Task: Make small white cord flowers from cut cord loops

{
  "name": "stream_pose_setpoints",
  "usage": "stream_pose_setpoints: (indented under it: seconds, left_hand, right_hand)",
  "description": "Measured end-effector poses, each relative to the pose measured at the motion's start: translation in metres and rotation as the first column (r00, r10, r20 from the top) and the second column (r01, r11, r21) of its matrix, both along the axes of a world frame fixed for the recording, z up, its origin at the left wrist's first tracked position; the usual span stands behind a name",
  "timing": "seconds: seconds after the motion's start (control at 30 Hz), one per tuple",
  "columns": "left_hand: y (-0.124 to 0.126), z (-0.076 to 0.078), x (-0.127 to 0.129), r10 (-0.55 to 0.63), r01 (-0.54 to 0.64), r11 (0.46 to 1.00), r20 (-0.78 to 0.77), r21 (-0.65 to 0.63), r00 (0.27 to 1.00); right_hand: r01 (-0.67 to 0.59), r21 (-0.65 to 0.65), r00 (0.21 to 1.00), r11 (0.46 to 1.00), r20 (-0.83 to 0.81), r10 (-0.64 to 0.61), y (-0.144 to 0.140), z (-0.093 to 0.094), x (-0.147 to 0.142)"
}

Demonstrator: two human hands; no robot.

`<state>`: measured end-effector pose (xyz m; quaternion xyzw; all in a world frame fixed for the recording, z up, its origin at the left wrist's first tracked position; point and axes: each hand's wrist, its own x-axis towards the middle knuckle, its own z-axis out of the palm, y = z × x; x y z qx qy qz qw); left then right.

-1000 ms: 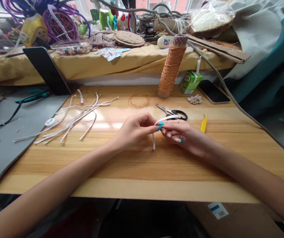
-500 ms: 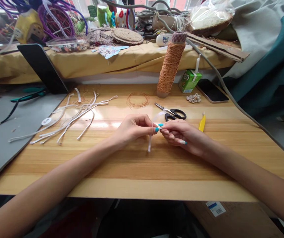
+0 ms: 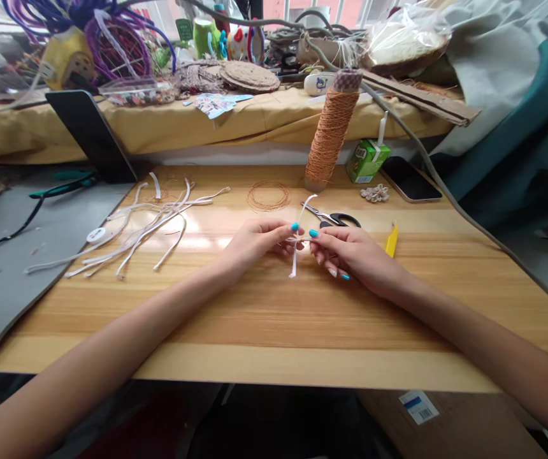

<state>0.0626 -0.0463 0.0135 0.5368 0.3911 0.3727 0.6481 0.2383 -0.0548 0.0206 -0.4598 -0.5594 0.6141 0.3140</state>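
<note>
The wooden desk (image 3: 274, 319) carries everything; at its back stands the tall spool of orange cord (image 3: 331, 134), at its left lies a loose bundle of white strips (image 3: 150, 223), and black scissors (image 3: 336, 220) lie just behind the hands. The left hand (image 3: 255, 245) and the right hand (image 3: 350, 252) meet over the middle of the desk; the fingers of both are closed in a pinch on one white strip (image 3: 295, 258), which runs almost upright between them, its lower end hanging near the desk. I judge the step to be the folding or knotting of this strip; the next move calls for a firm pinch at the crossing point, so that the strip does not slip.
</note>
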Motion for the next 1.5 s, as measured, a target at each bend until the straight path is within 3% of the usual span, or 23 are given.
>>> stream_pose_setpoints:
  seconds: [0.1, 0.33, 0.6, 0.73, 0.87, 0.97, 1.07, 1.17, 1.33, 1.5]
  left_hand:
    - [0.001, -0.002, 0.0, 0.017, -0.016, 1.0, 0.017, -0.02, 1.0]
    - [-0.002, 0.002, 0.0, -0.017, 0.023, 0.998, -0.09, 0.063, 0.996]
    - [0.0, -0.003, 0.0, 0.056, -0.056, 0.995, -0.005, 0.079, 0.998]
    - [0.003, -0.006, -0.002, 0.009, -0.009, 0.996, 0.006, 0.091, 1.0]
    - [0.004, -0.006, -0.005, -0.066, 0.065, 0.998, 0.06, 0.021, 0.996]
    - [0.002, -0.004, -0.003, -0.067, 0.066, 0.998, 0.123, 0.008, 0.99]
    - [-0.002, -0.001, 0.002, -0.052, 0.043, 0.997, 0.144, 0.069, 0.988]
    - [-0.007, 0.001, 0.007, -0.009, -0.006, 0.992, 0.117, 0.129, 0.993]
    - [-0.01, -0.001, 0.011, 0.055, -0.073, 0.978, 0.095, 0.197, 0.994]
    - [-0.007, -0.005, 0.01, 0.1, -0.103, 0.956, 0.023, 0.275, 0.995]
  right_hand:
    - [0.02, 0.09, 0.998, 0.996, 0.058, -0.025, 0.0, -0.002, 0.0]
    - [-0.063, 0.281, 0.974, 0.958, 0.224, -0.002, -0.006, -0.002, 0.0]
    - [-0.154, 0.297, 0.935, 0.943, 0.351, 0.042, -0.006, 0.0, 0.0]
    - [-0.233, 0.293, 0.901, 0.927, 0.425, 0.092, -0.006, 0.002, 0.0]
    - [-0.281, 0.339, 0.885, 0.898, 0.453, 0.106, -0.006, 0.001, 0.0]
    - [-0.203, 0.338, 0.929, 0.919, 0.364, 0.072, -0.005, -0.001, 0.0]
    - [-0.063, 0.255, 0.984, 0.965, 0.179, 0.017, -0.002, -0.004, -0.001]
    - [0.071, 0.244, 0.997, 0.967, 0.008, -0.075, 0.002, -0.007, -0.003]
    - [0.101, 0.253, 0.995, 0.962, 0.001, -0.104, 0.006, -0.011, -0.006]
    - [0.084, 0.347, 0.988, 0.934, 0.096, -0.125, 0.006, -0.013, -0.008]
